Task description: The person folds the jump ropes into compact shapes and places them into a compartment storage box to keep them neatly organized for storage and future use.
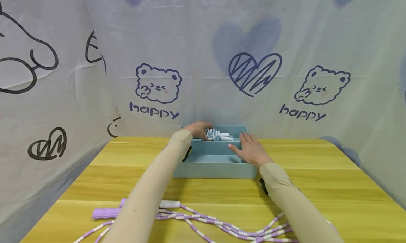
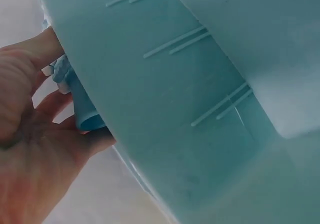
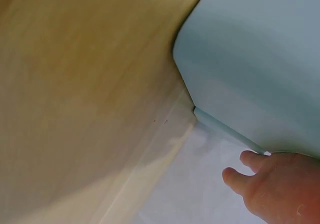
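My left hand (image 1: 197,129) reaches into the back compartment of a blue-green storage box (image 1: 215,170). Its fingers and thumb curl round the left end of a bundled blue-and-white beaded jump rope (image 1: 215,134). In the left wrist view, a blue handle (image 2: 89,111) shows between the fingers, partly behind the box's divider. White handles poke out on the bundle's right side. My right hand (image 1: 252,150) lies against the box's right rim, fingers extended and thumb spread inward. The right wrist view has its fingertips (image 3: 235,179) past the box's back corner.
A purple-and-white beaded jump rope (image 1: 228,230) stretches along the table's near side, its purple handle (image 1: 106,213) at the left. My forearms cover parts of it. The wooden table (image 1: 320,186) ends at a white printed cloth (image 1: 203,60) hanging right behind the box.
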{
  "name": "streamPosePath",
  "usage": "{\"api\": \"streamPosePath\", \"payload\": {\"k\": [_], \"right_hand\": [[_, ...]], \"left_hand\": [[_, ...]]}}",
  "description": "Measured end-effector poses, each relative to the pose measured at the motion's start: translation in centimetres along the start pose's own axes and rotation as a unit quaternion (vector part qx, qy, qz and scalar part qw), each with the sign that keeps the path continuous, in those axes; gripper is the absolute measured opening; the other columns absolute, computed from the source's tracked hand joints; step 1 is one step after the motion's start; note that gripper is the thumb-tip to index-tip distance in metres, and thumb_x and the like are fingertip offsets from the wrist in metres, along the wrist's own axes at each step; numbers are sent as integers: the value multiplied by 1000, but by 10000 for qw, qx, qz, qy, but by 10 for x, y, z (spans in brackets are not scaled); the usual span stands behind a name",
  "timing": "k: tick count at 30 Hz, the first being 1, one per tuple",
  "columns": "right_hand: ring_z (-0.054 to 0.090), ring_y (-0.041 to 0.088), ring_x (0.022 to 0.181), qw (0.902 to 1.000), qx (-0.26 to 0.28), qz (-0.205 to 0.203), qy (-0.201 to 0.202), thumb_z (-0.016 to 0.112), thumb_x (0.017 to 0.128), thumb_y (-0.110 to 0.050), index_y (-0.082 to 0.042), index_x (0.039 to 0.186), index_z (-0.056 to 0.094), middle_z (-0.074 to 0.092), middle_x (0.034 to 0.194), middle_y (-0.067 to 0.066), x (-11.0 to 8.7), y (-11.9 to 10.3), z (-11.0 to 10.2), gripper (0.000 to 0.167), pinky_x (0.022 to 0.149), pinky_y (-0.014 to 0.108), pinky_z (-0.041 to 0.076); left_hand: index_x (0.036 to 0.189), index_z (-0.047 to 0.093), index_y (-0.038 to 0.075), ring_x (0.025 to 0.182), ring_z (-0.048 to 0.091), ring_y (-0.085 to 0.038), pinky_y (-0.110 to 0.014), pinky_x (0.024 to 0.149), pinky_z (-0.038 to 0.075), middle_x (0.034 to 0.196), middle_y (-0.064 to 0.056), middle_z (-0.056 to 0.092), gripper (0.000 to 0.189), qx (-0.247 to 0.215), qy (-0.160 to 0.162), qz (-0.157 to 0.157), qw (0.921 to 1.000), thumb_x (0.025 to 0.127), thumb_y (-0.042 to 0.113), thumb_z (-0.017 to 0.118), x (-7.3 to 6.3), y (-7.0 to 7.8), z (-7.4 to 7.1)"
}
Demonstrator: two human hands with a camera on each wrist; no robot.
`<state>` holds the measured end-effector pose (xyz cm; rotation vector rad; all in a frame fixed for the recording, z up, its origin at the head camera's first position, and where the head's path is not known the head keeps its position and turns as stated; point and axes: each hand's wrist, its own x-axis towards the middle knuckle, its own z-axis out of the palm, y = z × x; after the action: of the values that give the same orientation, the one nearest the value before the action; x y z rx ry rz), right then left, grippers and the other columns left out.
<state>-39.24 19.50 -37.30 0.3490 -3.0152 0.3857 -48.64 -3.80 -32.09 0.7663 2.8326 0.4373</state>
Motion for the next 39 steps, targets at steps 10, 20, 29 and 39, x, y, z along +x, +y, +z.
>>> {"api": "streamPosePath", "payload": {"k": [10,20,29,39], "right_hand": [[11,46,144,9999,-6,-129,-105,31,100,-64,8,152,19,16,157,28,-4,-4,5,90,115,56,12],[13,47,144,9995,243,-180,-37,35,101,-60,10,151,22,19,156,29,-5,-4,13,87,115,55,12],[14,47,143,9996,225,-107,-104,34,100,-62,9,151,24,18,156,30,0,1,10,88,115,56,13],[12,46,144,9996,224,-118,-123,37,101,-58,8,152,21,15,157,29,2,-1,-2,85,115,55,11]], "left_hand": [[137,58,23,117,51,-23,-42,99,42,137,-4,55,51,425,-81,-191,9989,90,7,70,4,-4,17],[134,58,15,113,53,-24,-42,96,44,132,-9,57,49,101,-32,-103,9999,88,16,75,2,-10,16],[138,52,12,128,47,-31,-45,101,42,141,-14,50,50,-125,153,579,9981,92,16,71,-33,9,-32],[131,56,14,118,51,-25,-40,98,44,133,-10,52,43,437,709,1042,9911,91,20,72,-98,28,-41]]}}
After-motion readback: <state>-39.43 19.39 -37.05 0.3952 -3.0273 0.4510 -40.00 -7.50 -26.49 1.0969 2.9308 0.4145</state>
